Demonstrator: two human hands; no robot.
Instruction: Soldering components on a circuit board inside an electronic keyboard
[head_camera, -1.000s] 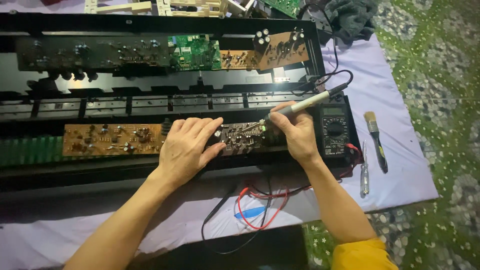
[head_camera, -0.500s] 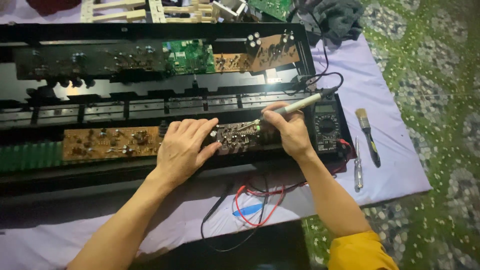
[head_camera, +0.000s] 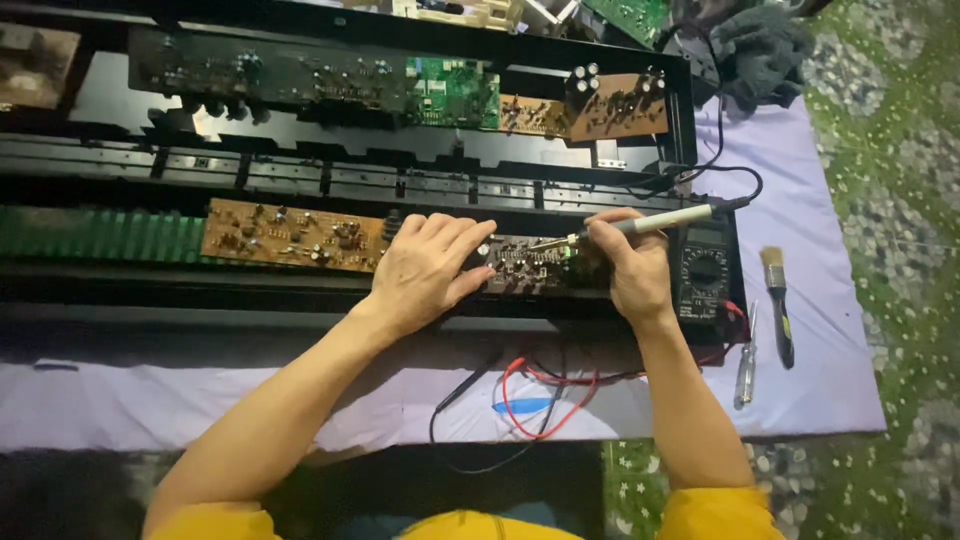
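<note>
the left hand is covering part of the small circuit board, the right hand is hiding the multimeter's left side, and the soldering iron's tip contact is looking too small to tell.

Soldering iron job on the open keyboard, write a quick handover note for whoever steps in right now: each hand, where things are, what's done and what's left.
Left hand: flat on the small circuit board, steadying it inside the black chassis.
Right hand: grips the soldering iron like a pen, tip down on that board's upper edge.
Nearby: multimeter just right of the hand, its red and black leads looped on the purple cloth; brush and screwdriver further right.
Done: case open, boards exposed.
Left: the joint under the tip looks in progress; whether it is finished cannot be told.
</note>
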